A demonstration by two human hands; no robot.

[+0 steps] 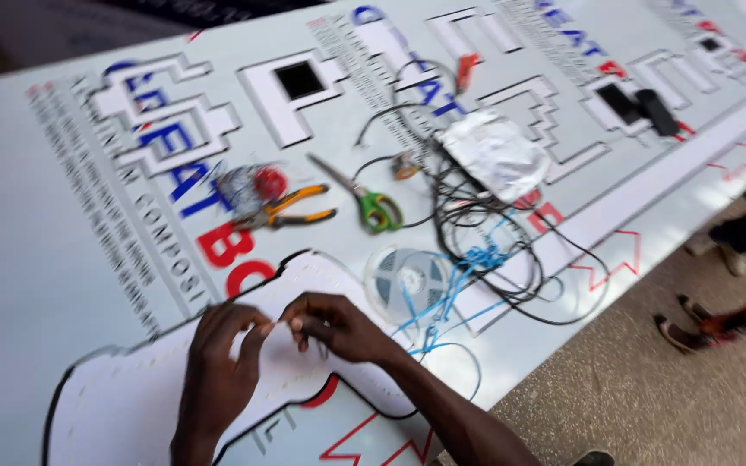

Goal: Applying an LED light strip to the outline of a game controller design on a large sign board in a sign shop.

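From the head camera, I saw my left hand (pixel 218 367) and right hand (pixel 338 326) meet over a white cut-out shape (pixel 123 406) lying at the near edge of the printed sign panel (pixel 36 242) that served as the worktop. The fingertips of both hands were pinched together where they touched; what they gripped was too small and blurred for me to tell, though it sat right on the white shape's upper edge.

Just beyond my right hand lay a clear reel (pixel 406 280), with blue wire (pixel 455 289) trailing from it toward the near edge. A tangle of black cable (pixel 494 233) spread past that, toward the panel's right side, with a crumpled white plastic bag (pixel 496 154) resting on its far part. Green-handled scissors (pixel 364 198) lay near the middle of the panel, orange-handled pliers (pixel 291 207) just to their left, and a small bag with something red in it (pixel 250 185) touched the pliers. A black box (pixel 656 112) sat toward the far right corner. Someone's feet (pixel 697 324) stood on the floor off the right edge.
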